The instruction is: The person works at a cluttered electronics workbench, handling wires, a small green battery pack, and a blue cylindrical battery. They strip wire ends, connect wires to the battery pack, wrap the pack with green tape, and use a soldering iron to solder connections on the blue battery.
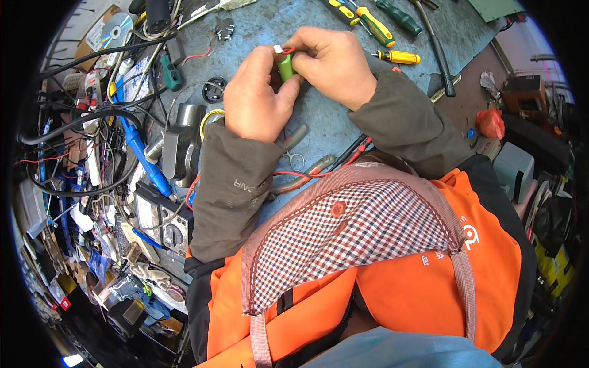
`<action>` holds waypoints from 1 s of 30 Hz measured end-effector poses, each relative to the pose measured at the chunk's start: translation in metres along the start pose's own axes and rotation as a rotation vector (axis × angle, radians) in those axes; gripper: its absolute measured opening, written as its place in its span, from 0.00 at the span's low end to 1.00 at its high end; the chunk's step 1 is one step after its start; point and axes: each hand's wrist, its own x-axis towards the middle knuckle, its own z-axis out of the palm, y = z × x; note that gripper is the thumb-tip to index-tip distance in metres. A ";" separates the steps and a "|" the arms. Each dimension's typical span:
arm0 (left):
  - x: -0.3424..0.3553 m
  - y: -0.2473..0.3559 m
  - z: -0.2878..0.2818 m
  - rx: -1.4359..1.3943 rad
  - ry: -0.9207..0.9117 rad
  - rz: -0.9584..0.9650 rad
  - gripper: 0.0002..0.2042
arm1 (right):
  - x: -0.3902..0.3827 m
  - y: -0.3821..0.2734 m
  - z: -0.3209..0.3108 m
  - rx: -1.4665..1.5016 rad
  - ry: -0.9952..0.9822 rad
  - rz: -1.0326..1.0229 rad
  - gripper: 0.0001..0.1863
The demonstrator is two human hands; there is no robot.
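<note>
Over the blue worktop (245,37), both my hands close on a small green cylinder (286,69) that looks like a battery cell. My left hand (256,95) pinches it from the left, thumb against its lower part. From the right, the fingers of my right hand (334,64) are bent around its upper end. A short loop of red wire (288,50) and a little white piece (278,48) stick out at the top, between the fingertips. My fingers hide much of the cylinder. Below the hands lie grey-handled pliers (296,136).
Screwdrivers, one with a yellow handle (400,57), lie beyond my right hand, near a long dark rod (438,55). Left of my left sleeve are a grey metal device (181,147), a blue soldering iron (147,162), a multimeter (175,230) and tangled cables. Red-and-grey pliers (313,172) lie near my apron.
</note>
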 end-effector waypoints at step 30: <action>0.010 -0.024 -0.002 -1.248 -0.071 -0.561 0.19 | 0.008 0.000 -0.003 0.822 -0.081 0.256 0.06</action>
